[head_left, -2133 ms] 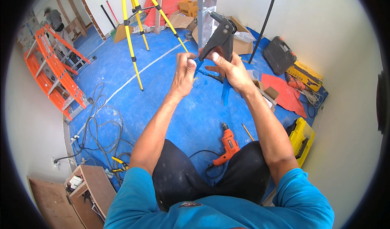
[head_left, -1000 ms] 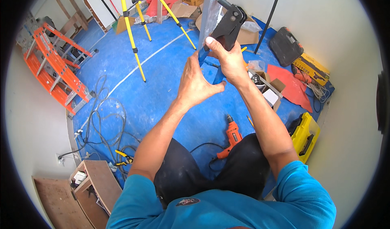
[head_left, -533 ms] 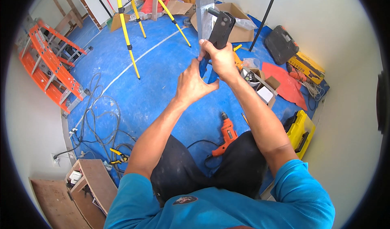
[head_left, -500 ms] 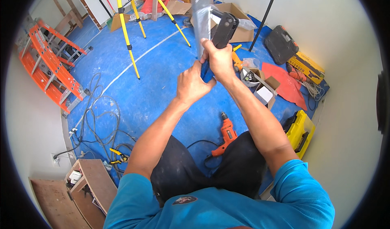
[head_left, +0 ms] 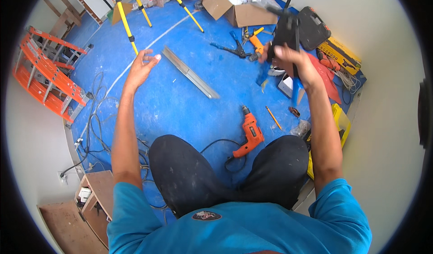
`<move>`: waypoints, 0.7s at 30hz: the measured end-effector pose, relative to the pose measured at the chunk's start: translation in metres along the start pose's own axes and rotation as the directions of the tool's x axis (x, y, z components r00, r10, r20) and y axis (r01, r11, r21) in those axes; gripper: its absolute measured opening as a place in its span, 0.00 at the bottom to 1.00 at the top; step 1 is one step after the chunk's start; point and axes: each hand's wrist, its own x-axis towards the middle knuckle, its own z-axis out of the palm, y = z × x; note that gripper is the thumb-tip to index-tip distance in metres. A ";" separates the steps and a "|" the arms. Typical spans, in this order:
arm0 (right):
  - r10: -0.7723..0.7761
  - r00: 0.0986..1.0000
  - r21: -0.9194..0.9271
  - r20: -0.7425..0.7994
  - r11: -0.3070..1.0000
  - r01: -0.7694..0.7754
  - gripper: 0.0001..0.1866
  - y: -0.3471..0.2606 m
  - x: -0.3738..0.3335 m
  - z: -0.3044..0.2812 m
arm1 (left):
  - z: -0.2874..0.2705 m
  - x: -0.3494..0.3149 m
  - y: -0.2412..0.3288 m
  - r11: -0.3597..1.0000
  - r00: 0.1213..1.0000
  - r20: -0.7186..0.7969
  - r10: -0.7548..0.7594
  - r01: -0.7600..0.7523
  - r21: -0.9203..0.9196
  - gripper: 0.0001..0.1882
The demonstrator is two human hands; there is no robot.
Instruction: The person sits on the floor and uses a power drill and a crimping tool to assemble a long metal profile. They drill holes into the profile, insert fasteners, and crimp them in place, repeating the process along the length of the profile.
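Note:
My left hand (head_left: 143, 69) is raised over the blue floor sheet, fingers apart, holding nothing. A length of bent metal channel (head_left: 189, 72) lies slantwise between my hands, nearer the left. On the other side, my right hand (head_left: 295, 62) grips a black hand tool with blue handles (head_left: 286, 33); motion blurs it, so its exact kind is unclear. Below, an orange corded drill (head_left: 250, 132) rests in front of my knees. A pencil (head_left: 273, 117) lies to the drill's right. Blue-handled pliers (head_left: 234, 46) and an orange-yellow tool (head_left: 256, 42) are on the sheet beyond.
An orange stepladder (head_left: 49, 73) stands at the left, above tangled black cords (head_left: 92, 118). Yellow tripod legs (head_left: 124, 19) are ahead. Open cardboard boxes (head_left: 243, 10), a black case (head_left: 313, 28) and a yellow toolbox (head_left: 341, 123) line the far and right sides. A wooden box (head_left: 63, 222) sits lower left.
My hands have parted: the left let go and moved left, the right swung right with the tool. The metal channel, earlier upright at the tool, now lies on the floor sheet.

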 end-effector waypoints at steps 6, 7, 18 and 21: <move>0.382 0.919 -0.507 -0.094 0.777 -0.374 0.36 0.104 -0.101 0.001 | 0.059 -0.005 -0.101 0.921 0.812 0.440 -0.384 0.305 0.242 0.43; 0.415 0.896 -0.522 -0.157 0.736 -0.432 0.37 0.126 -0.114 0.006 | 0.076 -0.002 -0.112 0.917 0.796 0.458 -0.395 0.311 0.251 0.43; 0.452 0.604 -0.572 -0.656 0.225 -0.789 0.52 0.284 -0.217 0.050 | 0.309 0.047 -0.159 0.752 0.716 0.263 -0.647 0.656 0.065 0.44; 0.509 0.602 -0.636 -0.614 0.131 -0.760 0.61 0.297 -0.227 0.063 | 0.329 0.051 -0.172 0.763 0.740 0.219 -0.636 0.645 0.039 0.40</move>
